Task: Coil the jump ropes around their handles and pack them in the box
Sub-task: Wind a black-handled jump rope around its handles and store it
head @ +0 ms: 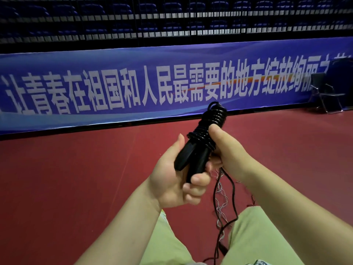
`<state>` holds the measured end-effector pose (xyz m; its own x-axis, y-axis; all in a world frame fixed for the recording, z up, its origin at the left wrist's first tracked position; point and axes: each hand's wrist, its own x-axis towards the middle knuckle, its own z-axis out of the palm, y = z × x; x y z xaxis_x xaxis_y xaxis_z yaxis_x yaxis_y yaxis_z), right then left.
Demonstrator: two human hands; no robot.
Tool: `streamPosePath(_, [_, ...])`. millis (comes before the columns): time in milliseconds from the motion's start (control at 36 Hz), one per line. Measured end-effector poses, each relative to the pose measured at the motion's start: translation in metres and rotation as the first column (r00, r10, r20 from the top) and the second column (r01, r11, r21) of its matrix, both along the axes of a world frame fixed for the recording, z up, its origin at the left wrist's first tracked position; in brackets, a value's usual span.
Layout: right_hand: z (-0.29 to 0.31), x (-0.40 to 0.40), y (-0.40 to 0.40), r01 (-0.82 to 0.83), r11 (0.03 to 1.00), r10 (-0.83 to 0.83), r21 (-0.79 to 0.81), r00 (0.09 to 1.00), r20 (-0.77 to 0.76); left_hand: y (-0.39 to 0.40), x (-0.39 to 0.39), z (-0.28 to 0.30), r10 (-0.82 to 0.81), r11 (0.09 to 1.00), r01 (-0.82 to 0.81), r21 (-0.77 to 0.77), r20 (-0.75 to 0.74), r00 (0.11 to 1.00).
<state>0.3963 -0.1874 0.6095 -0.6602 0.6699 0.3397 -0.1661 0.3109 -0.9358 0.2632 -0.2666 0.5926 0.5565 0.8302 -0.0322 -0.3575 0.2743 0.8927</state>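
Red floor (76, 178); fingers (198, 180) round handles (191, 157)

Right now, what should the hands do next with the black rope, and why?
Probably the right hand should wind another loop onto the two black handles gripped by the left hand, since loose black rope hangs toward the red floor.

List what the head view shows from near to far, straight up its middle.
Light green trouser legs → loose black rope end → black coiled jump-rope handles → red sports floor → blue banner with white characters → dark netting.
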Motion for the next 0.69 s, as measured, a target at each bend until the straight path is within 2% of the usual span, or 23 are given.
streamPosePath(111, [-0.005,0.001,0.004,0.082,0.988,-0.089,0.132,0.995,0.045,-0.001,0.001,0.005,0.212,0.977,-0.213,0.0,-0.132,0.968])
streamPosePath(222, [-0.012,-0.001,0.006,0.147,0.966,-0.165,0.212,0.984,0.068,0.002,0.001,0.004,0.337,0.941,-0.331,0.068,-0.264,0.904])
streamPosePath(361, [-0.021,-0.005,0.007,0.184,0.963,-0.206,0.197,0.974,0.098,0.006,0.003,-0.003,0.429,0.902,-0.416,0.114,-0.335,0.839])
streamPosePath(472, [-0.026,-0.006,0.011,0.132,0.985,-0.147,0.113,0.98,0.136,0.009,0.0,0.0,0.607,0.794,-0.489,0.362,-0.421,0.675])
streamPosePath(611, [-0.029,-0.007,0.012,0.095,0.992,-0.107,0.086,0.983,0.147,0.005,-0.001,0.006,0.702,0.713,-0.476,0.516,-0.513,0.494])
streamPosePath(694, [-0.03,-0.01,0.012,0.129,0.986,-0.147,0.108,0.972,0.181,0.009,-0.003,0.002,0.747,0.665,-0.461,0.587,-0.535,0.395])
